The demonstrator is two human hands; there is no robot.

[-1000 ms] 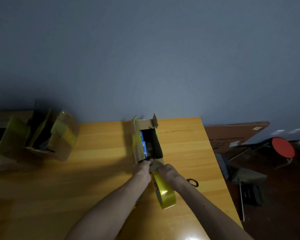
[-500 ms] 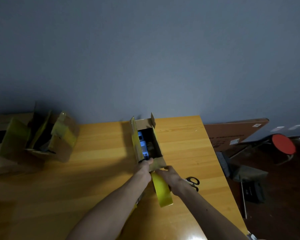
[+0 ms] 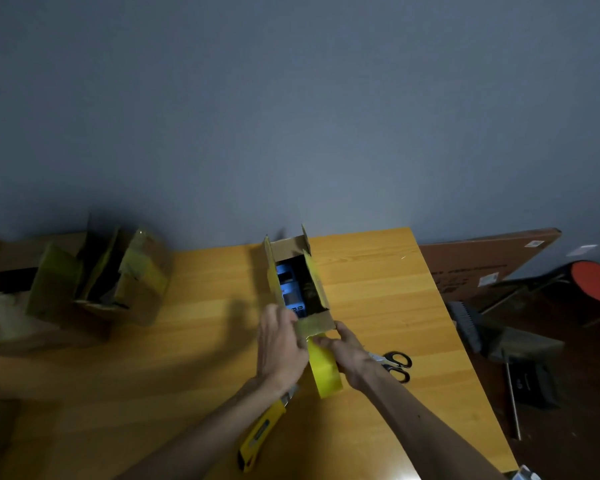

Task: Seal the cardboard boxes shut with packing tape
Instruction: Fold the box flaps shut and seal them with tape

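A narrow cardboard box (image 3: 317, 289) lies open on the wooden table (image 3: 187, 341), with blue items showing inside. My left hand (image 3: 281, 344) presses against the box's near left corner with its fingers fairly straight. My right hand (image 3: 349, 351) grips a roll of yellow packing tape (image 3: 324, 370) just below the box's near flap (image 3: 314, 325). A strip of tape runs from the roll up onto that flap. A second open cardboard box (image 3: 97, 282) with yellow tape on its flaps sits at the far left.
A yellow utility knife (image 3: 262, 434) lies on the table under my left forearm. Black-handled scissors (image 3: 395, 365) lie right of my right hand. Beyond the table's right edge are a flat brown carton (image 3: 482, 265), a red stool (image 3: 596, 282) and dark clutter on the floor.
The view came closer to the box. My left hand has shifted onto the box's near left corner. The tape roll stays in my right hand at the near flap, and the scissors and knife now show.
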